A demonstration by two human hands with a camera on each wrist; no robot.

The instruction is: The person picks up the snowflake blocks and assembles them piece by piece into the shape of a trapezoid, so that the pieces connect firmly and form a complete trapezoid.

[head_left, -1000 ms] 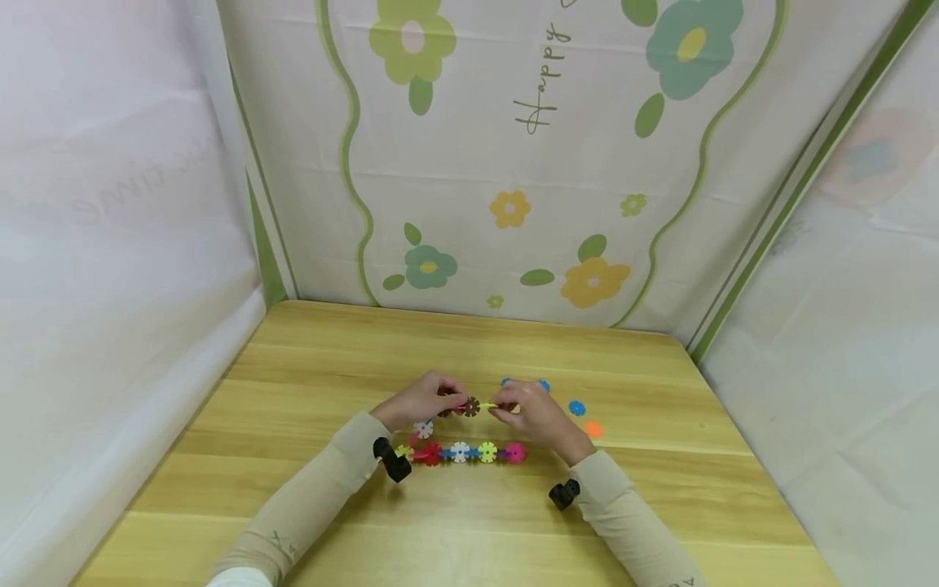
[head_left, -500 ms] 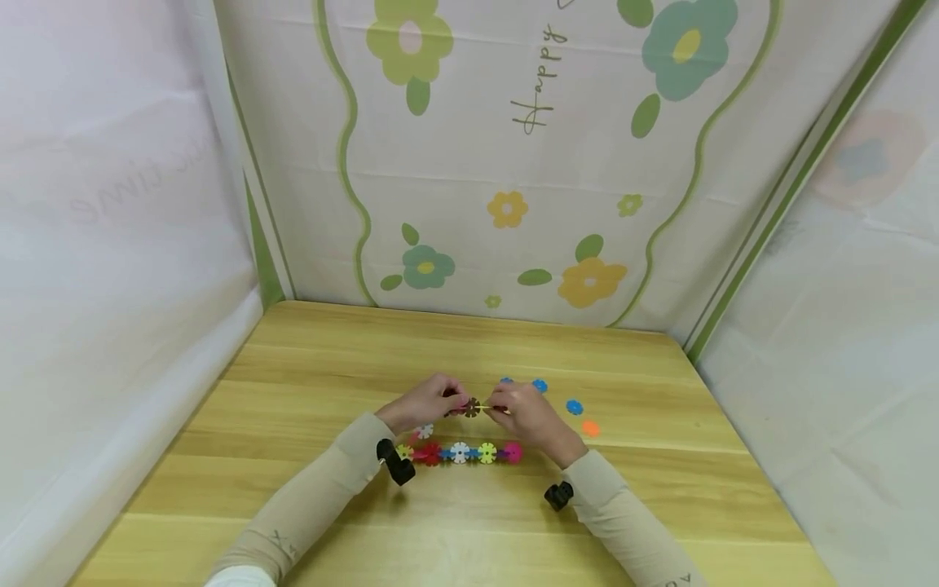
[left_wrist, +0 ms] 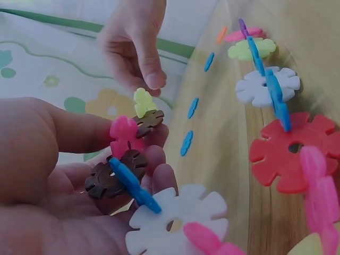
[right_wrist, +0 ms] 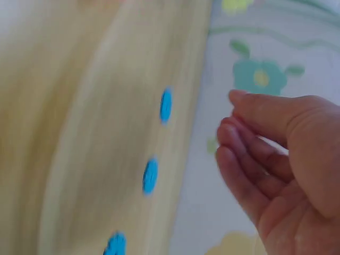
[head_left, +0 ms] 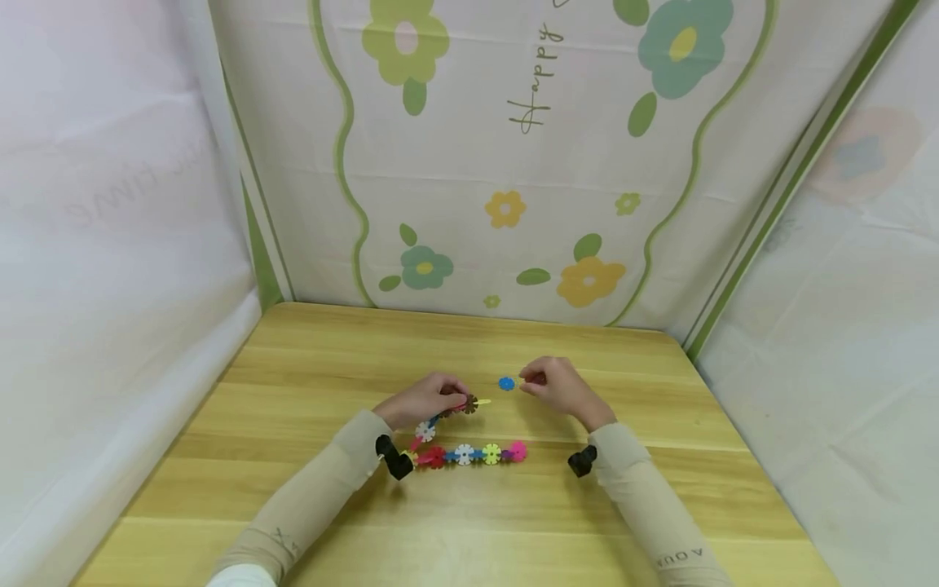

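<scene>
My left hand (head_left: 425, 399) pinches a chain of interlocking snowflake discs near its upper end. In the left wrist view, a yellow disc (left_wrist: 143, 102) tips that end, slotted into a brown disc (left_wrist: 150, 122). A pink disc (left_wrist: 125, 135), another brown disc and a blue disc (left_wrist: 135, 186) follow, then a white disc (left_wrist: 204, 210). The chain bends back along the table through a red disc (left_wrist: 271, 154) to a pink end disc (head_left: 518, 451). Off the chain, my right hand (head_left: 561, 387) hovers by a loose blue disc (head_left: 506, 383), fingers loosely bent, holding nothing.
Loose blue discs (right_wrist: 150, 175) lie in a spaced row on the wooden table (head_left: 469, 522). An orange disc (left_wrist: 221, 34) lies beyond them. A printed cloth wall (head_left: 440, 163) rises behind the table, with white cloth sides left and right.
My right hand has let go of the yellow disc and moved right and away toward the loose blue discs. My left hand stays nearly in place, still gripping the chain.
</scene>
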